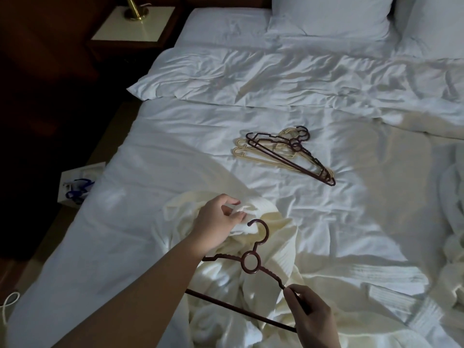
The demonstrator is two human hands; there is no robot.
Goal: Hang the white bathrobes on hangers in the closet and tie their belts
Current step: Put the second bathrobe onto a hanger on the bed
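The left forearm (140,295) covered the left end of the dark hanger (251,263). The right hand (313,320) ran off the bottom edge, its grip hiding that hanger's right tip. The lamp (134,8) was cropped above its base. The second bathrobe (452,234) continued past the right edge. How many beige hangers (256,154) lay stacked was unclear.

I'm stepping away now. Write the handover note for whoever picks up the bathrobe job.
Left hand: pinches the collar fabric of the white bathrobe lying on the bed.
Right hand: grips one end of the dark hanger, held over the robe.
Spare hangers, dark and cream, lie in a pile mid-bed. More white robe fabric is bunched at the right edge.
Done: nothing hung yet.
Left: slip the hanger into this robe, carry it to the closet, tie the belt, repeat for the rest.
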